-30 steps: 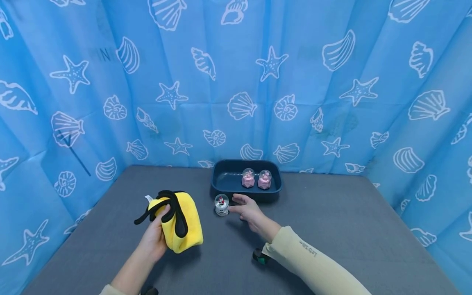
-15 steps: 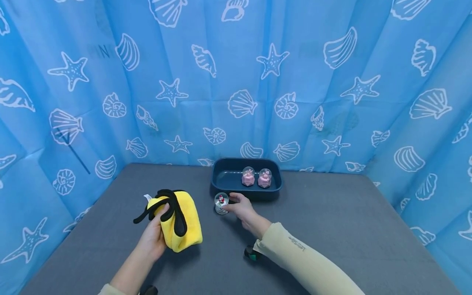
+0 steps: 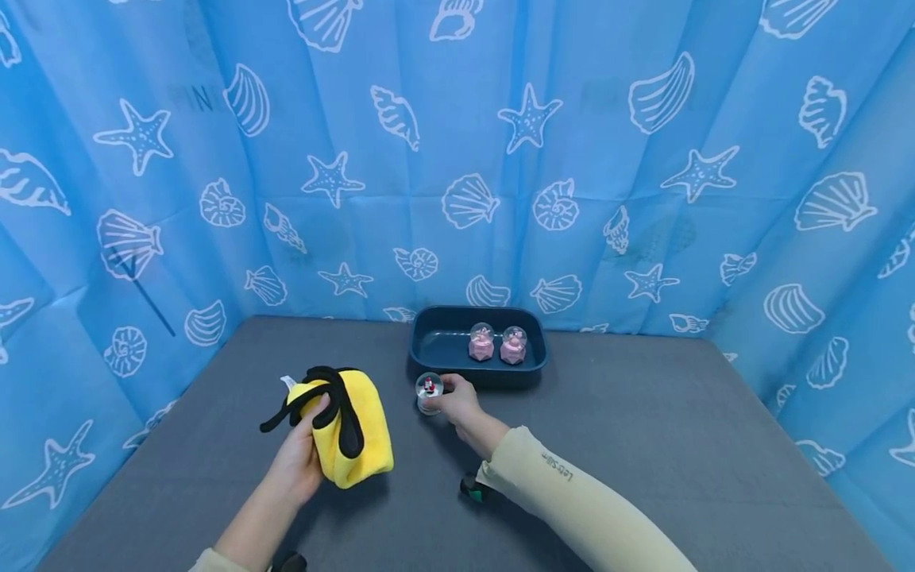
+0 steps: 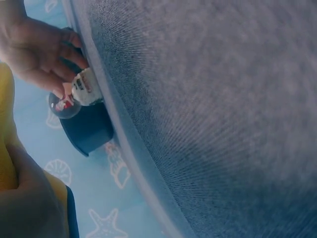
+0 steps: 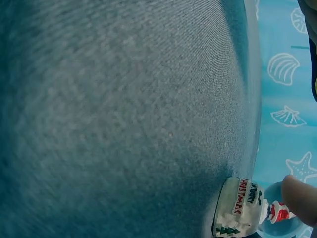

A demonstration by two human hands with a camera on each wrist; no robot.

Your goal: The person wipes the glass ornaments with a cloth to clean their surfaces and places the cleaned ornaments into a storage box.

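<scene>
My left hand [image 3: 296,465] holds a bunched yellow cloth [image 3: 364,433] with black edging and a white tag, raised over the left of the table. At the middle, a small snow globe [image 3: 429,387] with a red-and-white figure inside stands on the table. The thumb and fingers of my right hand [image 3: 461,407] are round its right side. In the right wrist view the globe's white base [image 5: 240,208] carries the word CHRISTMAS and lies near my thumb [image 5: 299,201]. The left wrist view has the right hand [image 4: 44,52] at the globe, its far fingers partly hidden.
Just behind the globe stands a dark blue tray [image 3: 436,371] holding two pink snow globes [image 3: 481,345] in its right half. The grey table [image 3: 643,421] meets a blue shell-patterned curtain [image 3: 429,159] at the back and sides.
My right hand has moved left to the snow globe and closed its thumb and fingers round it. My left hand with the yellow cloth has stayed nearly still.
</scene>
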